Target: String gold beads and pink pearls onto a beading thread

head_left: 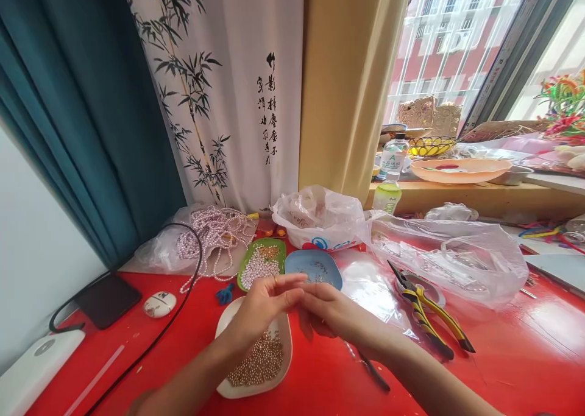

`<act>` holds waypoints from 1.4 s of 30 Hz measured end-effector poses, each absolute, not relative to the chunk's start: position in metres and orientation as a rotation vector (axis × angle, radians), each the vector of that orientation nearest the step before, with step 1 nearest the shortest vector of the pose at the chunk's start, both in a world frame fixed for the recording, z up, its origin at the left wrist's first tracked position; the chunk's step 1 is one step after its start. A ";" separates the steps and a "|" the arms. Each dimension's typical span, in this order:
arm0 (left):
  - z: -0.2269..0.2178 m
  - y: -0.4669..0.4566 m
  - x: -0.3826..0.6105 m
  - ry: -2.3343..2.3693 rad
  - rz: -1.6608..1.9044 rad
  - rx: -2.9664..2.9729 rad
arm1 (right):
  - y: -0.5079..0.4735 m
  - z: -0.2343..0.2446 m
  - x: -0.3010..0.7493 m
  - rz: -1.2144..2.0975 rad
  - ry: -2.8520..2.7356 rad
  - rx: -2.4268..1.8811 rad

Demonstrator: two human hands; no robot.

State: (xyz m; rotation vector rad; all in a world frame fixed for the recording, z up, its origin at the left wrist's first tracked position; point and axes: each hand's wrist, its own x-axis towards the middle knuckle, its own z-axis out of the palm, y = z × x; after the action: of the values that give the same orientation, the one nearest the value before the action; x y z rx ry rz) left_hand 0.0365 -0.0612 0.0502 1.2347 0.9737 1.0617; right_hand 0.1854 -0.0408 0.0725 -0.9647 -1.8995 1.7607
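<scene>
My left hand (269,299) and my right hand (329,309) meet in the middle of the view, above the table. The thumb and fingers of both are pinched together at the tips. Whatever is between them is too small or too hidden to make out. Below my left hand stands a white dish (287,367) of gold-coloured beads (259,361). Just behind the hands are a green tray (244,268) of pale pearl beads (260,268) and a blue dish (336,271) with small metal pieces. A dark tool handle (375,372) shows below my right wrist, its other end hidden.
Yellow-black pliers (423,309) lie right on the red table (338,385), by a plastic bag (479,270). Strings of pink beads (214,233) lie back left. A black cable (183,294) crosses near a white mouse (159,304) and a black phone-like slab (107,299).
</scene>
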 end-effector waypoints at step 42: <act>0.055 -0.043 0.012 1.466 1.190 1.593 | -0.020 0.043 0.182 0.931 -2.115 -0.991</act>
State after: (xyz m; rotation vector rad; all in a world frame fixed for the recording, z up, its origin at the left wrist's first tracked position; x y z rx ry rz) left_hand 0.0121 -0.0433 0.0547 1.5929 1.4659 1.1903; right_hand 0.1819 -0.0203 0.0432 -0.9913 -2.1154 0.9312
